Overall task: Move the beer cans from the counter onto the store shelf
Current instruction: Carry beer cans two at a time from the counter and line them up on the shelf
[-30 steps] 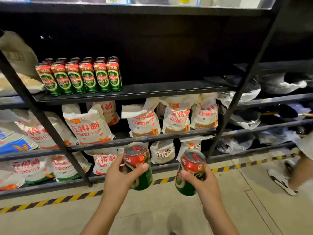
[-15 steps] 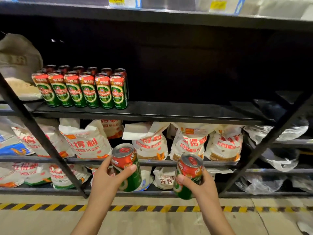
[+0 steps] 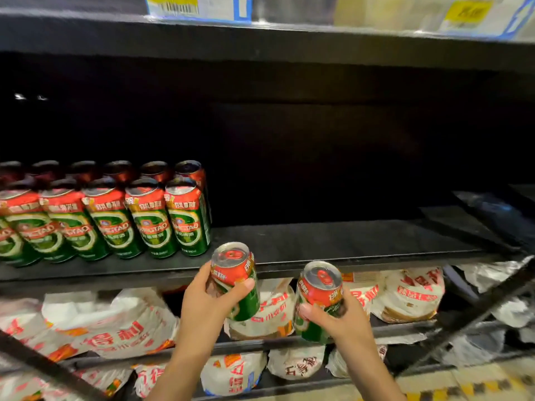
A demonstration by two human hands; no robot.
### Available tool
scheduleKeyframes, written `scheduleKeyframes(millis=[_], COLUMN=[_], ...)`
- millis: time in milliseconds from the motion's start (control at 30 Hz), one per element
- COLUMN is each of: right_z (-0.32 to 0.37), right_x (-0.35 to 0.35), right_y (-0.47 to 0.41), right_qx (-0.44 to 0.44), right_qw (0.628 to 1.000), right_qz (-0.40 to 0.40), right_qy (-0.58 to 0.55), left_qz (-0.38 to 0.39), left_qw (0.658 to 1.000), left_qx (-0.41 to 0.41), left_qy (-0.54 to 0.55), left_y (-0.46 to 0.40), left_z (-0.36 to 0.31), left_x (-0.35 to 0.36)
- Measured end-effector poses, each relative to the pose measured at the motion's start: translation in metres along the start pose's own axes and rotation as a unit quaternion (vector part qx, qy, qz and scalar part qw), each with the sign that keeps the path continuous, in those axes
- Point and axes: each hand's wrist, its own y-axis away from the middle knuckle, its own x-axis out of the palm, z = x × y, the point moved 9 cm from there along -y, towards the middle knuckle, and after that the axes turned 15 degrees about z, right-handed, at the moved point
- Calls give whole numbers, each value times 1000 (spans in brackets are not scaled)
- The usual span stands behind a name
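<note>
Left hand: the left hand [image 3: 207,303] grips a beer can, the left can [image 3: 236,280], with the thumb across the front and the other fingers curled behind it
Left can: it is tilted, its top leaning to the left, and it is in the air just in front of the edge of the black shelf [image 3: 333,244], to the right of the row already there
Right hand: the right hand [image 3: 341,316] grips a second beer can, the right can [image 3: 317,299], the thumb on the front and the fingers around the right side
Right can: slightly tilted, lower than the shelf edge, in front of the white bags [image 3: 405,293] on the level below
Shelved cans: the shelved cans [image 3: 144,218] stand upright in two rows on the left part of the shelf
Price labels: price labels [image 3: 199,5] sit on the edge of the shelf above
</note>
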Motion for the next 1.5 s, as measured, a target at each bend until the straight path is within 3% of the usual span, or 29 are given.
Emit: scheduleKeyframes(millis=[333,1067,1500], right_z=[24,30,33], right_x=[-4,12,17], right_y=[-88,-221,-241], right_qx=[-43,-63,-89], right_qw=[999,997,993], right_qz=[-6,39,70], right_qy=[14,13,31], left_qz=[59,-59,-61], left_qw=[997,998,994], left_qx=[54,30,60], left_qy=[-4,-22,-69], left_y=[-102,-176,-187], left_z=[-8,9,11], left_x=[19,-5,-5])
